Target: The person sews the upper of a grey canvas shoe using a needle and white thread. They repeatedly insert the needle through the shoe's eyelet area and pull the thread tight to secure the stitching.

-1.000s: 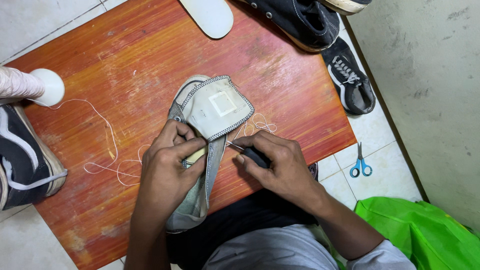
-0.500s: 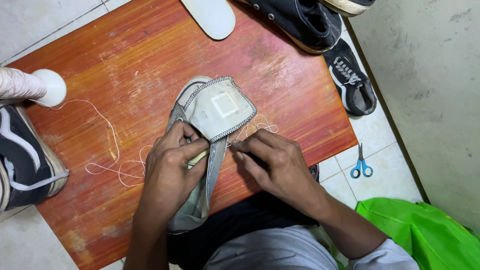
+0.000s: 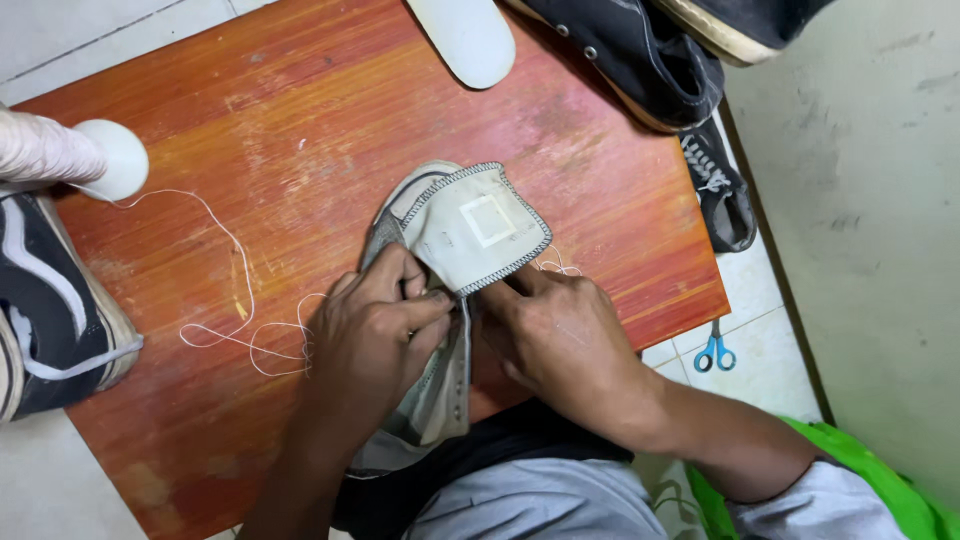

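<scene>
Both hands meet at the grey shoe (image 3: 455,260) lying lengthwise toward the person on the red tabletop (image 3: 250,120), left hand (image 3: 375,335) fingers pinching its folded-back tongue edge, right hand (image 3: 555,335) fingers curled tight just beside, grip hidden, white thread (image 3: 235,290) trailing left.

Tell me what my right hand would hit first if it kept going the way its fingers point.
Probably the grey shoe upper: the right hand points up-left at the folded flap, already touching its edge.

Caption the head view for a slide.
Both hands, left hand and right hand, grip a grey canvas shoe on a wooden board.
</scene>
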